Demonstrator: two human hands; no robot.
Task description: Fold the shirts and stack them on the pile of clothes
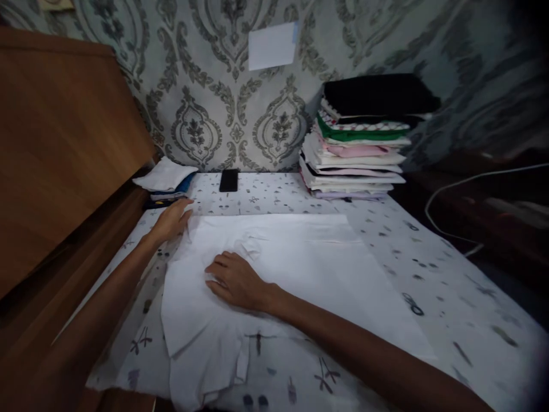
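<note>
A white garment (pixel 300 263) lies spread over a patterned sheet, smooth on the right. Its left part is creased, and a loose fold hangs toward the near edge. My left hand (pixel 171 220) is at the garment's far left corner, fingers stretched out and thumb apart from them. My right hand (pixel 235 280) rests palm down on the garment's left half, beside a small bunched crease. Its fingers are slightly bent and apart, with no cloth visibly gripped.
A tall stack of folded clothes (pixel 355 149) stands at the back right. At the back left are a smaller folded pile (pixel 165 177) and a black phone (pixel 229 181). Wooden furniture (pixel 64 131) borders the left side. A white cable (pixel 446 186) hangs at the right.
</note>
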